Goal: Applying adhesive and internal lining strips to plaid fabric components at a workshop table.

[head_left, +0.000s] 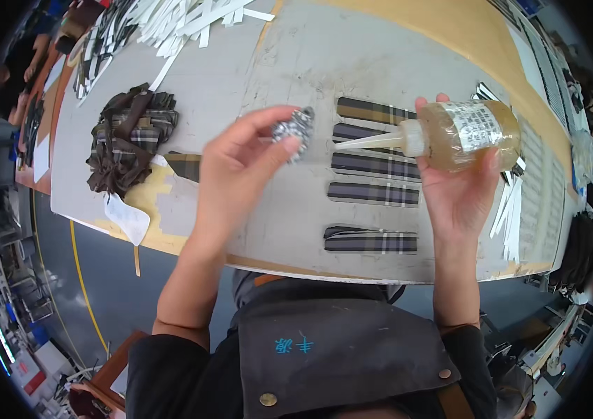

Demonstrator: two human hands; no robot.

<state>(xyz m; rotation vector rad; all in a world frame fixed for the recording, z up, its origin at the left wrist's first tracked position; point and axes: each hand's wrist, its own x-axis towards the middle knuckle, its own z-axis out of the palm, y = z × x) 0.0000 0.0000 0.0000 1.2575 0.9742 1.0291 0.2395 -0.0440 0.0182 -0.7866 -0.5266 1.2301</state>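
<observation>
My right hand [457, 199] is wrapped round a squeeze bottle [509, 133] of amber liquid. The bottle lies on its side, its long pale nozzle [373, 142] pointing left. Between the thumb and fingers of my left hand [240, 150] is a small crumpled grey-and-white speckled wad [295, 133], just left of the nozzle tip and apart from it. Whether the wad is cloth or wire mesh is hard to make out. Below the nozzle, several plaid fabric strips [373, 165] lie in a column on the table. The nearest one [370, 241] looks folded, with a loose upper layer.
A heap of dark plaid pieces [129, 136] rests at the table's left, beside a white paper scrap [129, 220]. White strips [185, 17] are piled at the far left, and more white strips [511, 216] lie right of my right hand. The table's near edge [296, 271] runs before my apron.
</observation>
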